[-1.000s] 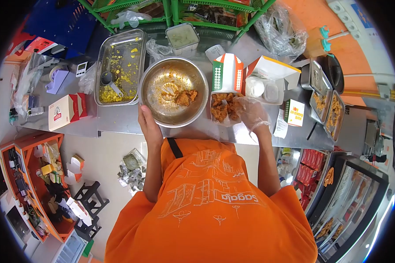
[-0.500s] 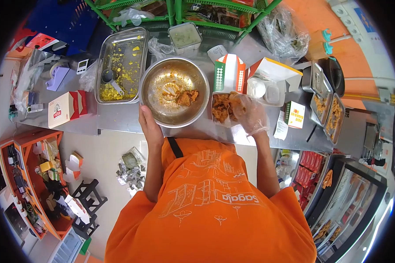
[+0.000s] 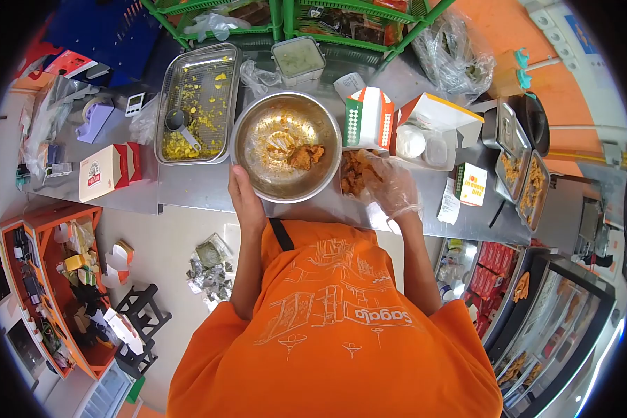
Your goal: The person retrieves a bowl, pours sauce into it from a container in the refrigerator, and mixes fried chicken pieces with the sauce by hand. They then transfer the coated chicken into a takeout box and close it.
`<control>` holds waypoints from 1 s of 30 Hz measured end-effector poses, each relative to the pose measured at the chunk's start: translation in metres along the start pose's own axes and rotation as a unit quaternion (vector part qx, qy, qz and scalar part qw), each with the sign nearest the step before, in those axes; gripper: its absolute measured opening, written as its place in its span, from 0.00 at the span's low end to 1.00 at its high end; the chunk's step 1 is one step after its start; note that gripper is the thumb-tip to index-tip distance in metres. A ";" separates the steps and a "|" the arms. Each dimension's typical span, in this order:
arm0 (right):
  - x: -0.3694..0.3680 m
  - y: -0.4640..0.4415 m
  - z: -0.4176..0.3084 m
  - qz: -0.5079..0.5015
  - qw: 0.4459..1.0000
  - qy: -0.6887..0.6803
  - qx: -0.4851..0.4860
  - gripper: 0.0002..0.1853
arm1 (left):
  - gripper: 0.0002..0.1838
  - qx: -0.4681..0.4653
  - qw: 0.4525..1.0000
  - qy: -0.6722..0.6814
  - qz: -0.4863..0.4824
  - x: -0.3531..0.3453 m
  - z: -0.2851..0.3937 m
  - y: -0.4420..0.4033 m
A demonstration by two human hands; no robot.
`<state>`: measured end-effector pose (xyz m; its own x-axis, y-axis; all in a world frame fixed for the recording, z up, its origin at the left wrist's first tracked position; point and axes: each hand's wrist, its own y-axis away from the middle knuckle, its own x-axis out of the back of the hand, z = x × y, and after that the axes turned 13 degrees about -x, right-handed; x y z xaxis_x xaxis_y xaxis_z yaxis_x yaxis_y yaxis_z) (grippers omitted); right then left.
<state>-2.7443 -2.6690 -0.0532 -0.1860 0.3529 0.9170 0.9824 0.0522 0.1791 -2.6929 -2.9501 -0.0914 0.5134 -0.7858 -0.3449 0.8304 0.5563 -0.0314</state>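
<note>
My left hand [image 3: 246, 200] grips the near-left rim of a steel mixing bowl [image 3: 258, 182], thumb up along its side. Orange sauce smears the bowl's inside, and one piece of fried chicken [image 3: 305, 157] lies at its right. Just right of the bowl is a small open box with several coated fried chicken pieces [image 3: 355, 174] in it. My right hand [image 3: 395, 188], in a loose clear plastic glove, reaches over the box's right side onto the chicken. The crumpled glove and the chicken hide its fingertips, so its grip is unclear.
Behind stand a green-and-white carton [image 3: 369, 118] and an open box [image 3: 460, 125] with white cups. A wire-rack tray [image 3: 198, 63] with yellow crumbs and a measuring scoop [image 3: 176, 121] lies left. Metal trays [image 3: 533, 191] of fried food, a receipt [image 3: 448, 207] and a small carton [image 3: 471, 184] are right.
The view has shifted slightly. The bowl has moved a little right, closer to the chicken box, with my left hand on it. My right hand has drawn slightly toward me over the box.
</note>
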 end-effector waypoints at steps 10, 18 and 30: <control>0.021 0.004 -0.099 0.020 0.994 0.019 0.109 0.14 | 0.36 -0.143 0.961 -0.144 -0.188 -0.043 0.026 0.010; -0.009 -0.004 -0.095 0.079 0.982 -0.098 0.143 0.07 | 0.34 -0.128 0.968 -0.150 -0.157 -0.044 0.024 0.015; 0.000 -0.001 -0.020 0.114 0.973 -0.150 0.132 0.11 | 0.27 -0.104 0.970 -0.213 -0.050 -0.013 0.021 -0.002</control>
<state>-2.7461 -2.6873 -0.0460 0.0108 0.6384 0.7696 0.9747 0.1652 -0.1508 -2.6969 -2.9466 -0.0669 0.5121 -0.8544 0.0879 0.8419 0.4790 -0.2483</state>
